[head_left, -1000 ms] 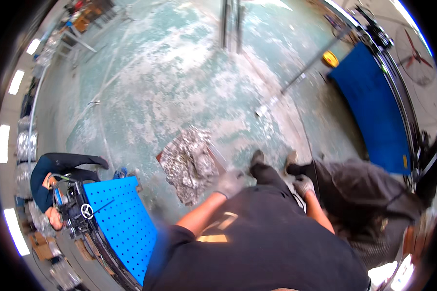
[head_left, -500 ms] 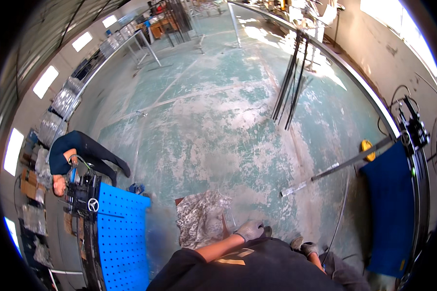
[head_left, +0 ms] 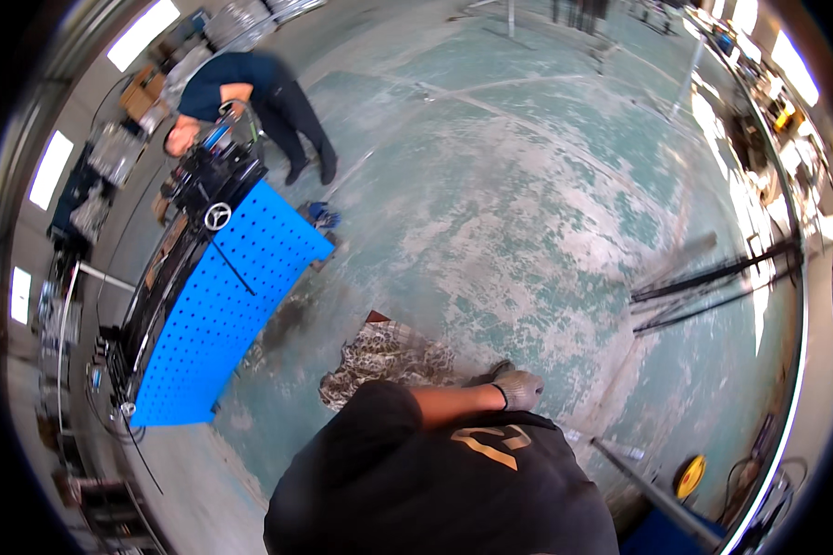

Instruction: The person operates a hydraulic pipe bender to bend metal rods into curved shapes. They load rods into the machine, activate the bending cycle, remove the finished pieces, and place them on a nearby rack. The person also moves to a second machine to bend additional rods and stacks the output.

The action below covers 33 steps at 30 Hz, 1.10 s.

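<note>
My left hand (head_left: 522, 389), in a grey knit glove, is held in front of my dark shirt (head_left: 435, 481). Its fingers look curled closed, and whatever they may hold is hidden. A shoe tip (head_left: 502, 367) shows just beyond that hand. On the floor to its left lies a crumpled patterned cloth (head_left: 389, 356), partly covered by my sleeve. My right hand is out of sight.
At left stands a blue perforated bench panel (head_left: 241, 296) with a black machine (head_left: 208, 185); a person (head_left: 259, 97) bends over it. Thin black rods (head_left: 713, 282) extend at right. A metal bar (head_left: 657, 495) and a yellow disc (head_left: 690, 476) are at lower right.
My view has turned right, so the bench and the person appear higher and nearer the middle. The right hand has gone out of sight; the left stays closed before my body.
</note>
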Each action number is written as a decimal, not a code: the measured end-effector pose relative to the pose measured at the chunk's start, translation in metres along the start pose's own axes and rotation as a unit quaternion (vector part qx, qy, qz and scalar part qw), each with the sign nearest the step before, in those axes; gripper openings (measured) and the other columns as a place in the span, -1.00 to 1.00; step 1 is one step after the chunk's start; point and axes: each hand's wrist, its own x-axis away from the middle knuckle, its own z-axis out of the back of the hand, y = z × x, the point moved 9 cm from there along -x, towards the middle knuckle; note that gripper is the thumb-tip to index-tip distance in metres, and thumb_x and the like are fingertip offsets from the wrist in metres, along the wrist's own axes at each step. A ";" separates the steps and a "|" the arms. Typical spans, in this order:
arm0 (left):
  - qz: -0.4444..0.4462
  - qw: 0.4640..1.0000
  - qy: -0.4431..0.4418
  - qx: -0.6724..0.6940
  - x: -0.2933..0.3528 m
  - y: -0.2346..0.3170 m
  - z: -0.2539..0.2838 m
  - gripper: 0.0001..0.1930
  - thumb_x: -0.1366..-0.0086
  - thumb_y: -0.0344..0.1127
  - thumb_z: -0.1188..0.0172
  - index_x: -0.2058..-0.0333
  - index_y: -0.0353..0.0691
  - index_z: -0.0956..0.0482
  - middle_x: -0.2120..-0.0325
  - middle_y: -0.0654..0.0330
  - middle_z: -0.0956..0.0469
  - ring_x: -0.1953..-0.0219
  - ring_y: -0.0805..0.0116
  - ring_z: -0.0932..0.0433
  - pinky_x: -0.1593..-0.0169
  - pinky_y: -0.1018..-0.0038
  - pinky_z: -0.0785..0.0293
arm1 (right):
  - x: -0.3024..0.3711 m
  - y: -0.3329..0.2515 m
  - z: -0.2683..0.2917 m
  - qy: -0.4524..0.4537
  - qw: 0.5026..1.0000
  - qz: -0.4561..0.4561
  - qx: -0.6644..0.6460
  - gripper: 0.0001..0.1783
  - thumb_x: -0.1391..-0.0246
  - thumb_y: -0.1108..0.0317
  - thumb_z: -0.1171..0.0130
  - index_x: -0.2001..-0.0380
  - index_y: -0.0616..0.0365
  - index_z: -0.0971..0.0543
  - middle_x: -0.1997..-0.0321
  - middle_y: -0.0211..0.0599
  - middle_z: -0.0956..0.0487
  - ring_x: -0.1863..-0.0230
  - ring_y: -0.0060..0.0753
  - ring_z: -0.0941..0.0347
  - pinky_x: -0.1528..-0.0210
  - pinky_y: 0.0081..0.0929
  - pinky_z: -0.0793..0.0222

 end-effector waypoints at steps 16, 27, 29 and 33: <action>0.197 0.954 0.122 0.187 -0.138 -0.113 0.160 -0.74 -0.26 -0.20 -0.07 0.22 -0.15 -0.67 0.20 -0.08 -0.68 0.07 -0.15 -0.62 0.01 0.05 -0.50 | -0.342 -0.345 0.096 -0.121 0.953 0.267 0.070 -0.74 -0.11 0.19 -0.21 0.51 0.12 -0.67 0.52 -0.19 -0.63 0.51 -0.20 -0.58 0.44 -0.22 -0.45; 0.207 0.939 0.225 0.159 -0.247 -0.057 0.363 -0.74 -0.27 -0.13 -0.16 0.19 -0.15 -0.63 0.25 -0.06 -0.68 0.12 -0.14 -0.64 0.08 0.01 -0.50 | -0.465 -0.608 0.115 -0.261 0.930 0.194 0.171 -0.88 -0.05 0.40 -0.13 0.48 0.10 -0.64 0.58 -0.29 -0.58 0.61 -0.34 -0.52 0.59 -0.32 -0.40; 0.181 0.920 0.275 0.211 -0.272 -0.084 0.371 -0.76 -0.26 -0.18 -0.18 0.18 -0.16 -0.64 0.25 -0.07 -0.68 0.12 -0.14 -0.64 0.06 0.03 -0.50 | -0.516 -0.639 0.126 -0.213 0.973 0.074 -0.052 -0.86 -0.10 0.46 -0.12 0.31 0.12 -0.65 0.48 -0.23 -0.63 0.60 -0.30 -0.56 0.61 -0.32 -0.43; 0.271 0.869 0.286 0.298 -0.290 -0.131 0.398 -0.75 -0.26 -0.23 -0.14 0.15 -0.19 -0.64 0.21 -0.09 -0.68 0.08 -0.09 -0.64 0.00 0.10 -0.50 | -0.534 -0.762 0.129 -0.169 0.964 0.204 -0.007 -0.77 -0.09 0.46 -0.21 0.15 0.16 -0.63 0.44 -0.29 -0.64 0.60 -0.38 -0.53 0.61 -0.43 -0.42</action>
